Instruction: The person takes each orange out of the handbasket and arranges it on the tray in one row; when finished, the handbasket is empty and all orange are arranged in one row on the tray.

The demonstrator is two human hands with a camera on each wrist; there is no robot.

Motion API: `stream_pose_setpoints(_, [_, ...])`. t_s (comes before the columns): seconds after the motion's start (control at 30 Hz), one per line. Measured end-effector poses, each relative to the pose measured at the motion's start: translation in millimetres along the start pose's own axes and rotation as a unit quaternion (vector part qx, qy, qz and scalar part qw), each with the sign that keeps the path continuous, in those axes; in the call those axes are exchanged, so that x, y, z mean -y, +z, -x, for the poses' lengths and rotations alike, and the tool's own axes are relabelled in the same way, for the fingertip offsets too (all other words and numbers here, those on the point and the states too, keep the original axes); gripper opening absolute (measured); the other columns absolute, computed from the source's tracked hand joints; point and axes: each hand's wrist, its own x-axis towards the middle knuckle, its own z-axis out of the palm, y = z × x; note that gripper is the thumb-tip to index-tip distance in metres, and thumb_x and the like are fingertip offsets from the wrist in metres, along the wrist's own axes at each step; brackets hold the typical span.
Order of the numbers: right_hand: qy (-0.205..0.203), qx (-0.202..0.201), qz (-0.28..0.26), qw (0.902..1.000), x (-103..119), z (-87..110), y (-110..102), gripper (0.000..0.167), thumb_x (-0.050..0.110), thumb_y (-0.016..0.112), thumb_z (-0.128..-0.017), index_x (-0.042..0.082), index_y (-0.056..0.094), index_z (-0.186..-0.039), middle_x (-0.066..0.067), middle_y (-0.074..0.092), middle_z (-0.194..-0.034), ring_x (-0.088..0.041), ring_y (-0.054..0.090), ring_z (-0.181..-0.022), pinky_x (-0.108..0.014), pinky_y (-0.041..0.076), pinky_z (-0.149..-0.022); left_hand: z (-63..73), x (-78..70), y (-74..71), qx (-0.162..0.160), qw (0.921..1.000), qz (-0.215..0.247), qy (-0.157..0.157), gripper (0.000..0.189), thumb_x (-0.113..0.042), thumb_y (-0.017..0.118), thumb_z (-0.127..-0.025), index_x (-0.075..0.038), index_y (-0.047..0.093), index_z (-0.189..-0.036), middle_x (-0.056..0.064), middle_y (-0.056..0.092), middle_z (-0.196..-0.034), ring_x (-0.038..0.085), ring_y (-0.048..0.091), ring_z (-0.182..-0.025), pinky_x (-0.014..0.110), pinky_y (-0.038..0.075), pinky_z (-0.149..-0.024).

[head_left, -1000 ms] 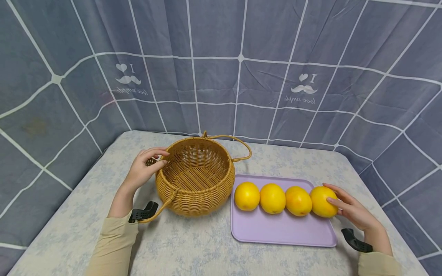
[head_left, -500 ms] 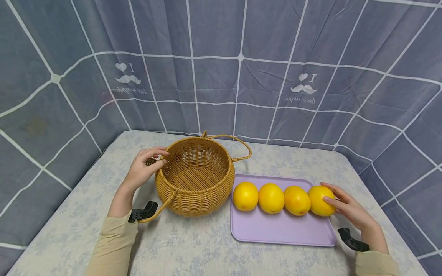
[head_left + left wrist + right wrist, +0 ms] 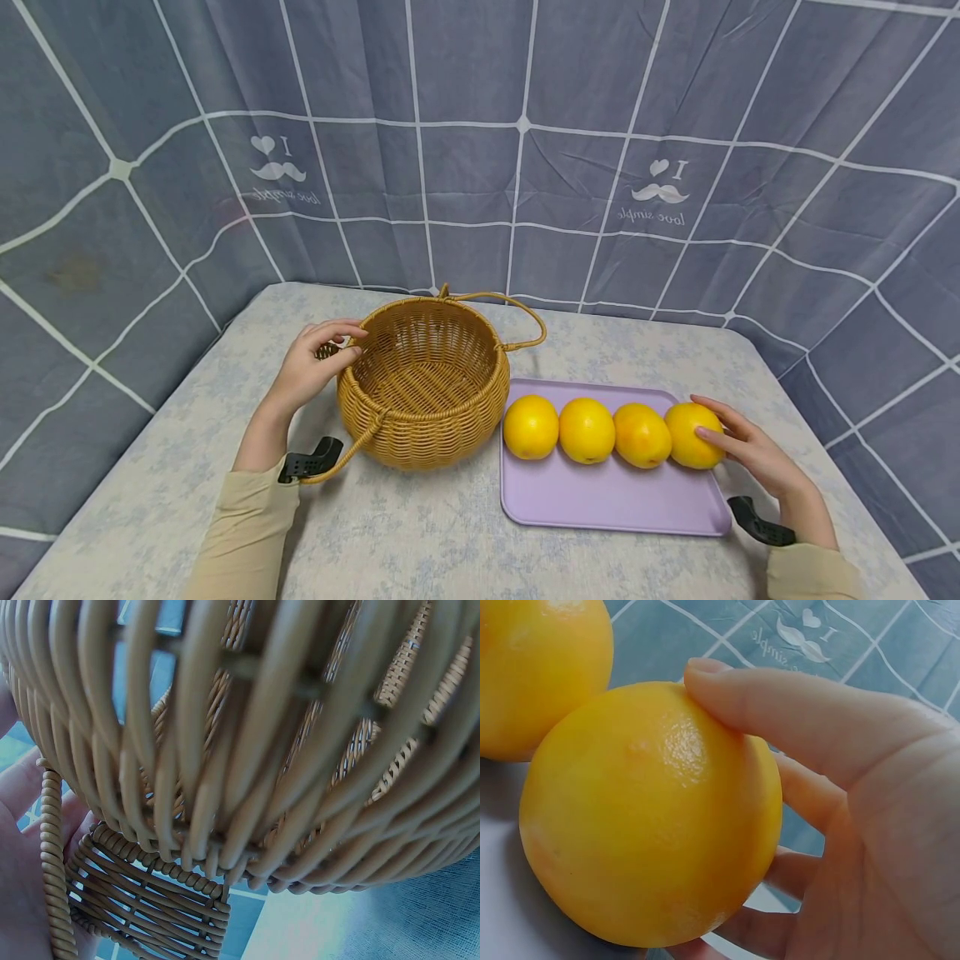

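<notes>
A round brown wicker basket (image 3: 420,433) stands left of centre, its inside bare. My left hand (image 3: 311,367) holds its left rim, fingertips and thumb at the edge; in the left wrist view the palm (image 3: 30,885) lies beside the weave, behind a wrapped handle (image 3: 52,862). To the right, several oranges lie in a row on a lilac tray (image 3: 615,504). My right hand (image 3: 765,454) grips the rightmost orange (image 3: 692,437); the right wrist view shows the thumb (image 3: 772,697) over its top and the other fingers along its far side. A neighbouring orange (image 3: 540,675) sits close beyond it.
The other oranges (image 3: 587,431) sit side by side along the tray's back half. One thin basket handle (image 3: 536,321) sticks out to the right, another (image 3: 345,462) droops at the front left. A blue-grey checked curtain (image 3: 480,167) hangs behind the pale patterned tablecloth (image 3: 405,533).
My right hand has moved slightly left with the end orange, and the whole row has shifted left along the tray. The left hand and basket have stayed put.
</notes>
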Motion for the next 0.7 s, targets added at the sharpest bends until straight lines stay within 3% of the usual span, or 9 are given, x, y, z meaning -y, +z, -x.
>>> stream_pose_setpoints(0.17, [-0.001, -0.001, 0.027, 0.9996, 4.5, -1.6, 1.7, 0.055, 0.021, 0.047, -0.099, 0.009, 0.026, -0.148, -0.006, 0.033, -0.142, 0.010, 0.041, -0.106, -0.022, 0.043, -0.083, 0.0, -0.8, 0.0, 0.000, 1.0000, 0.000, -0.001, 0.023, 0.002, 0.057, -0.088, 0.009, 0.062, -0.109, 0.024, 0.054, -0.123, 0.016, 0.041, -0.090, 0.028, 0.036, -0.074])
stream_pose_setpoints(0.3, [0.003, 0.004, 0.038, 0.9993, 7.9, -2.8, 3.4, 0.057, 0.024, 0.046, -0.100, 0.007, 0.023, -0.149, -0.024, 0.026, -0.146, 0.010, 0.035, -0.107, -0.045, 0.040, -0.095, 0.0, -1.7, 0.0, 0.002, 1.0000, 0.002, -0.001, 0.023, 0.002, 0.057, -0.088, 0.010, 0.062, -0.109, 0.025, 0.053, -0.123, 0.031, 0.040, -0.092, 0.027, 0.036, -0.074])
stream_pose_setpoints(0.37, [0.004, 0.005, 0.036, 0.9993, 9.0, -2.9, 3.7, 0.057, 0.025, 0.045, -0.100, 0.005, 0.022, -0.149, -0.026, 0.023, -0.147, 0.010, 0.033, -0.108, -0.060, 0.033, -0.096, -0.1, -2.1, 0.0, 0.002, 1.0000, 0.004, -0.001, 0.023, 0.003, 0.057, -0.088, 0.011, 0.061, -0.109, 0.025, 0.053, -0.123, 0.034, 0.039, -0.093, 0.027, 0.036, -0.074])
stream_pose_setpoints(0.43, [0.006, 0.006, 0.034, 0.9994, 9.8, -2.5, 3.6, 0.057, 0.025, 0.045, -0.100, 0.004, 0.022, -0.148, -0.027, 0.022, -0.147, 0.009, 0.031, -0.108, -0.067, 0.027, -0.095, -0.2, -2.3, 0.0, 0.002, 1.0000, 0.005, -0.001, 0.023, 0.003, 0.057, -0.088, 0.011, 0.061, -0.109, 0.025, 0.053, -0.123, 0.035, 0.039, -0.093, 0.027, 0.036, -0.074])
stream_pose_setpoints(0.7, [0.007, 0.004, 0.046, 0.9989, 11.6, -1.6, 2.0, 0.057, 0.025, 0.046, -0.100, 0.004, 0.025, -0.148, -0.027, 0.023, -0.148, 0.007, 0.031, -0.109, -0.067, 0.027, -0.095, -0.5, -1.5, -0.2, -0.001, 1.0000, 0.010, -0.001, 0.023, 0.003, 0.057, -0.087, 0.011, 0.062, -0.109, 0.025, 0.054, -0.123, 0.034, 0.040, -0.093, 0.026, 0.036, -0.075])
